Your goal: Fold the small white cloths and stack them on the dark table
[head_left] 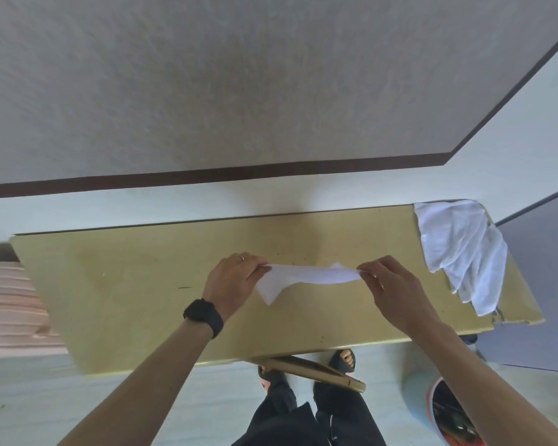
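Observation:
A small white cloth (306,276) hangs stretched between my two hands just above the middle of the yellowish table (136,284). My left hand (236,281) pinches its left corner, and one loose corner droops toward the tabletop below that hand. My right hand (393,288) pinches the right corner. A pile of several unfolded white cloths (461,249) lies at the table's right end, partly draped over the edge.
The table stands against a pale wall with a dark stripe (207,175). A stack of pink sheets (10,304) lies to the left. A bin (438,410) stands on the floor at lower right, and my feet (345,362) show under the table's front edge.

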A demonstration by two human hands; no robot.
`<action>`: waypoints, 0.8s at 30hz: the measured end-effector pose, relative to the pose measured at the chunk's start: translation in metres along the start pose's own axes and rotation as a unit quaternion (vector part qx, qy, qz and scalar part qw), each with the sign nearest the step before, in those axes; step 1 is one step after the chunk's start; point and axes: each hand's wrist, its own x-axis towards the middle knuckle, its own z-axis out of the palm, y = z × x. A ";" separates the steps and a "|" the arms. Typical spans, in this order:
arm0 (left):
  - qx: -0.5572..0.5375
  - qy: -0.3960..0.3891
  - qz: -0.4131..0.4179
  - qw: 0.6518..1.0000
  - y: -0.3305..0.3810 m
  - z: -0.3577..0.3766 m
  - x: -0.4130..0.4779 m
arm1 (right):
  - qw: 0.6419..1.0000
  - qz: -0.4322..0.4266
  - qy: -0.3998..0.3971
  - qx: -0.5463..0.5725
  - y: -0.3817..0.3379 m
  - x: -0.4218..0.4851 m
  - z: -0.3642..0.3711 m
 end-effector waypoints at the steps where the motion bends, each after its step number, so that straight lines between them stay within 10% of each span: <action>1: -0.002 -0.013 -0.011 1.000 -0.002 -0.004 0.009 | 1.000 0.002 -0.004 -0.011 0.001 0.008 0.000; 16: 0.086 0.143 0.031 0.986 -0.027 -0.055 0.089 | 0.993 -0.007 0.106 -0.045 -0.012 0.109 -0.010; 24: 0.118 0.087 0.043 0.988 -0.049 -0.003 0.017 | 0.996 -0.018 0.062 -0.062 0.010 0.054 0.054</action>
